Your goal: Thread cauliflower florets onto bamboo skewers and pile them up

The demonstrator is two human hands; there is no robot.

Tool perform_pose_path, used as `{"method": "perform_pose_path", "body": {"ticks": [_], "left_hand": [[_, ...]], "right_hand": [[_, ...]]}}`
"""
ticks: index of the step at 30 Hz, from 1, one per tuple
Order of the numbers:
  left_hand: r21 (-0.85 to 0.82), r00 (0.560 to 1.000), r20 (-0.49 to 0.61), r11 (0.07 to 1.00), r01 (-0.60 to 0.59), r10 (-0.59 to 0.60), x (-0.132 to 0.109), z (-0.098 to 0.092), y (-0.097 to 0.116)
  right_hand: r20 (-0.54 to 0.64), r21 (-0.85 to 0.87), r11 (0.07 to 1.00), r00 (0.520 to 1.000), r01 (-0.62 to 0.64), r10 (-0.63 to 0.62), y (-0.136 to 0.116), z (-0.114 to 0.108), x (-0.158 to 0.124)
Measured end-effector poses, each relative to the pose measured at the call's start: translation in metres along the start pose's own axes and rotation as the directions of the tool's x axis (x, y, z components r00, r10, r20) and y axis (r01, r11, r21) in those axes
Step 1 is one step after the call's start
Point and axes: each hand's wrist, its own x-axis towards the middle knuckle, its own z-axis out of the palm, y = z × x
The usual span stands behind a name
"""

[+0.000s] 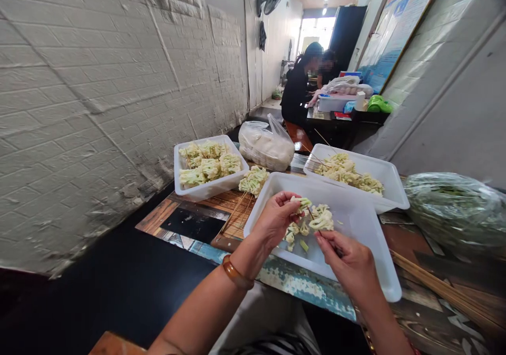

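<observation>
My left hand [275, 219] pinches a cauliflower floret [301, 203] over a white plastic tray [358, 223]. An amber bangle sits on that wrist. My right hand [348, 260] is closed on a thin bamboo skewer [316, 223] that carries several florets [322, 219]. A few loose florets [294, 234] lie on the tray's floor under my hands.
Two more white trays hold skewered cauliflower, one at the left [205, 168] and one at the back right [356, 173]. A small skewered pile [253, 180], loose skewers [446, 289], a white bag [265, 145] and a green bagged bundle [454, 207] lie around. A brick wall [98, 107] runs left. Two people [302, 84] sit far back.
</observation>
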Motion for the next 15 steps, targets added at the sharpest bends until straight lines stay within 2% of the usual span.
{"method": "perform_pose_path", "body": {"ticks": [15], "left_hand": [[0.046,0.996,-0.028,0.996,-0.079,0.08,0.0022,-0.0023,-0.0054]], "right_hand": [[-0.017,-0.042,0.998,0.998,0.052,-0.053,0.0034,0.0037,-0.0011]]}}
